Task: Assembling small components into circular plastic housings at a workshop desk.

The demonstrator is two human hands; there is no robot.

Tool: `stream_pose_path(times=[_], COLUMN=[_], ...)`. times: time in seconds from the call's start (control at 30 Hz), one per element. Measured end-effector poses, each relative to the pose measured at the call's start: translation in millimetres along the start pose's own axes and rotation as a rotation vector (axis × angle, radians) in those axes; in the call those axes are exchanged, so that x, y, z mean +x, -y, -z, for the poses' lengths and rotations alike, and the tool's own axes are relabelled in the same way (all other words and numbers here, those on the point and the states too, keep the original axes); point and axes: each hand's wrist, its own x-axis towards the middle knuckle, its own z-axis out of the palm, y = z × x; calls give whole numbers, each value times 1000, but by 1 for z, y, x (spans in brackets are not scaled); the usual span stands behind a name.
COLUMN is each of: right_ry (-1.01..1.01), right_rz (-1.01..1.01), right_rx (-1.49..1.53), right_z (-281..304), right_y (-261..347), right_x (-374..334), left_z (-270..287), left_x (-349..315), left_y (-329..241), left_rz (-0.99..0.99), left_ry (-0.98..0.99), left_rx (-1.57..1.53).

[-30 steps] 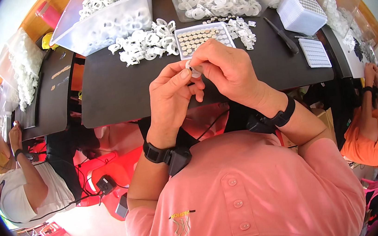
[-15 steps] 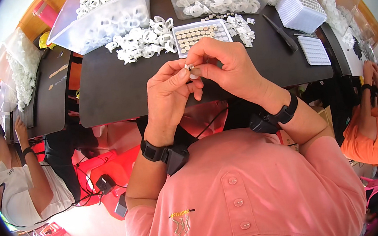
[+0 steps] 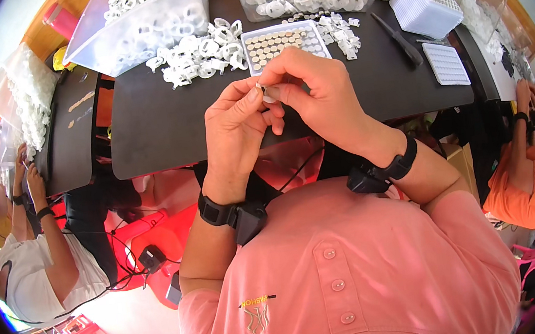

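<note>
Left hand (image 3: 236,119) pinches small white part (image 3: 268,99), right hand (image 3: 319,88) grips its other side, likely to steady it; disc tray (image 3: 314,38) just beyond right hand, white pile (image 3: 199,57) beyond left, both presumably placed for quick reach.

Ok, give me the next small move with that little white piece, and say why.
I'd probably ease the right grip back slightly while the left grip holds the small white piece. Both pinch it and cover much of it, so how it sits can't be told; backing off one side should let more of it show.
</note>
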Motion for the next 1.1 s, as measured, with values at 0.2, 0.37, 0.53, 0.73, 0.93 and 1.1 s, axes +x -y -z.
stream_pose_path(times=[0.2, 0.37, 0.53, 0.73, 0.93, 1.1], right_ry=[-36, 16, -11, -17, -44, -110], right_rz=[-107, -300, -370, -354, -173, -168], right_rx=[117, 320, 366, 367, 142, -254], right_z=[-1, 3, 4, 7, 12, 61], right_y=[-13, -11, -9, -13, -17, -18], right_x=[-1, 0, -6, -10, -15, 14], left_z=[-1, 1, 1, -1, -4, -1], left_x=[0, 1, 1, 2, 3, 0], left_y=[1, 0, 0, 0, 2, 1], left_rz=[4, 23, 34, 37, 24, 14], left_ry=[-9, 4, 0, -7, -37, -29], left_rx=[5, 16, 6, 20, 29, 14])
